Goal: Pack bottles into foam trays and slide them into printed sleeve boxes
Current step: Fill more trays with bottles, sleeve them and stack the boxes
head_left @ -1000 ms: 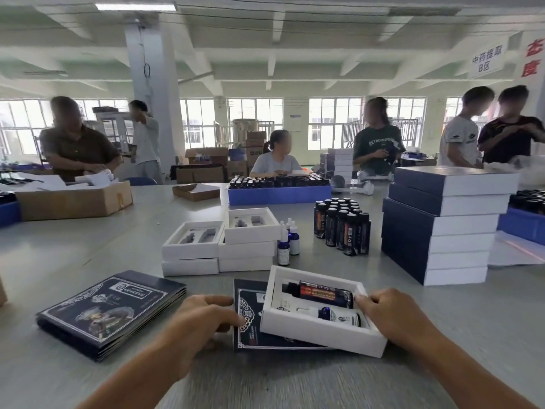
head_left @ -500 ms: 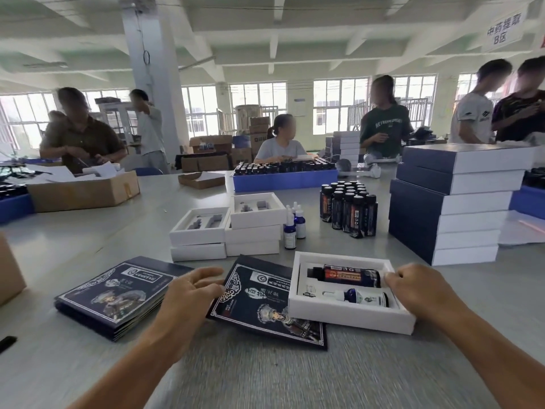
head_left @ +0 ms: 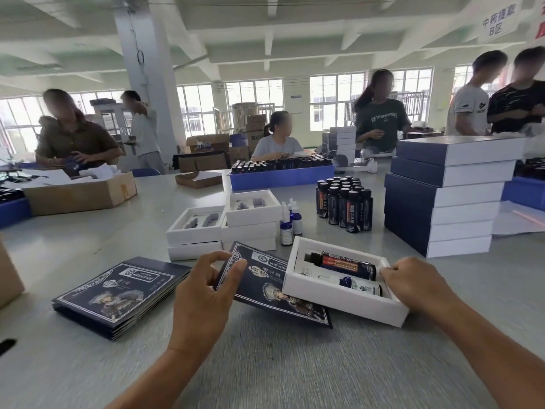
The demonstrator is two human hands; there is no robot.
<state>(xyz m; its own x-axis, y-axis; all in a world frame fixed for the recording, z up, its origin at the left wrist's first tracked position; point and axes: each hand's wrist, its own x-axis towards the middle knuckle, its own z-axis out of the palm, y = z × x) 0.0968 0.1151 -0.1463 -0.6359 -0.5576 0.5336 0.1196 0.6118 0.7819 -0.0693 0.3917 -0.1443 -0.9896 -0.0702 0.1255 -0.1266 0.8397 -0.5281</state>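
Nearest the camera, the flat printed sleeve point(head_left: 267, 286) is pinched at its left edge by the left hand point(head_left: 203, 293), thumb and fingers curled on the card, while the filled foam tray point(head_left: 342, 293) is held at its right end by the right hand point(head_left: 413, 286), fingers curled over the rim. The tray lies across the sleeve's right part on the grey table point(head_left: 295, 364), with a dark bottle point(head_left: 343, 262) and a white dropper bottle point(head_left: 351, 284) seated in it. The tray is judged light and easily dented, the bottles possibly loose — best gripped by the side walls and kept level; the thin sleeve will buckle unless opened by its edges. Farther off, empty trays point(head_left: 224, 225) and sleeved boxes point(head_left: 442, 196) are stacked. Beyond, "RETROMOMENT" is roughly read on a shirt point(head_left: 383, 119) — the sleeve's print is illegible.
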